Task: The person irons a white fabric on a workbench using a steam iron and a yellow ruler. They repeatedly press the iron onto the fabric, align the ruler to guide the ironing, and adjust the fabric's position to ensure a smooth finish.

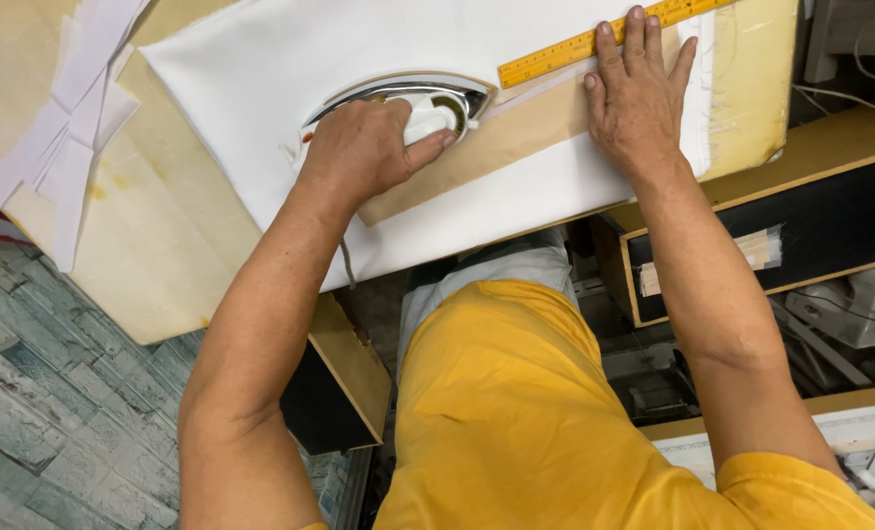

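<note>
Two hands: both the person's own, seen from the head view.
Left grip: left hand [359, 147] clamped around the handle of the iron [428, 106].
Right grip: right hand [639, 98] flat, fingers spread apart, pressing on the cloth and tan strip, holding nothing.
Iron: one, white handle and shiny soleplate, sitting on the cloth [261, 69] near the surface's middle.
Cloth: one white sheet, spread over the padded surface [153, 255].
Strip: one tan strip [516, 132] lying along the cloth's folded edge, between iron and right hand.
Ruler: one yellow ruler [555, 54], fingertips touching it.
Paper pieces: several white cut pieces [75, 128] at the far left.
Containers: none discernible.
</note>
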